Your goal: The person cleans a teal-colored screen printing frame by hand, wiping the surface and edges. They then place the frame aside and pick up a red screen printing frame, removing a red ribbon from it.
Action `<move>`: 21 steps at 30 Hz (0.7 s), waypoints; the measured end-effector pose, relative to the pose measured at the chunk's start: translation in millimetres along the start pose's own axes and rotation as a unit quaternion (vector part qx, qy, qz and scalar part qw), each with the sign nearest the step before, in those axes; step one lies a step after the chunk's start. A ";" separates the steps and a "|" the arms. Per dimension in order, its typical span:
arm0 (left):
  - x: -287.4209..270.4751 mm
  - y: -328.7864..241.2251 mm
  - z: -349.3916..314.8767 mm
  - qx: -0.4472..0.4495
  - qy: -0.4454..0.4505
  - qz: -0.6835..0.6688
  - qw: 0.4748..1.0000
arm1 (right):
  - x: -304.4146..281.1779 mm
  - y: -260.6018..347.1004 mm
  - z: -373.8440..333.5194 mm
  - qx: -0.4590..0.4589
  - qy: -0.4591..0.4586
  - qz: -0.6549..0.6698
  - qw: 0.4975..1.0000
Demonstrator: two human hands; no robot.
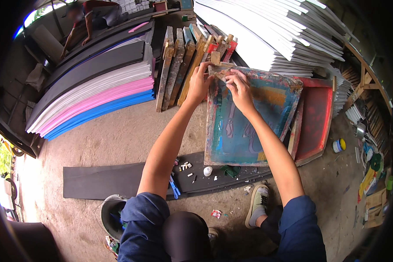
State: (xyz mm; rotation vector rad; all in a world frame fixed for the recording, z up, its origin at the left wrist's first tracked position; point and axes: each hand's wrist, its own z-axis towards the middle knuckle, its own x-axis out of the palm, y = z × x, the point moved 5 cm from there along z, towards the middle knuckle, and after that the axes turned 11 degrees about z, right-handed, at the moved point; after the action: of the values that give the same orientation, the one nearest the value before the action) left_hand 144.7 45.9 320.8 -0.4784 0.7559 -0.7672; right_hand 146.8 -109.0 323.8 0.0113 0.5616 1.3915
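Observation:
A screen-printing frame [270,115] with worn, paint-stained wooden edges and teal mesh stands tilted in front of me. Pale violet shapes and a yellow-brown patch show on its mesh. At its upper left corner, my left hand [198,85] is closed around the edge. My right hand [240,87] is beside it, thumb and fingers pinched together at the frame's top edge. A brownish, strip-like bit [217,73] lies between the two hands; whether the right fingers hold it is hidden. The frame's lower edge rests on dark foam sheets [105,179] on the floor.
A red-meshed frame [314,118] leans at the right. Several wooden frames [179,65] stand in a row behind. White sheets [266,35] and coloured foam sheets [105,83] are stacked beyond. A white bottle [208,170], blue clip-like tool [174,187] and bucket [112,216] lie nearer. Another person [94,17] crouches far left.

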 end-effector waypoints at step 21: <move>-8.4 -46.4 12.6 0.207 0.023 0.255 0.944 | -8.7 -27.8 48.7 0.131 0.045 -0.009 0.990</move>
State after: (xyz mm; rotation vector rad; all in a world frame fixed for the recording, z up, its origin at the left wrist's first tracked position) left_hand 129.7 24.3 362.0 0.1205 0.6962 -0.4304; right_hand 190.4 -107.3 360.2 0.1558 0.8162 1.2976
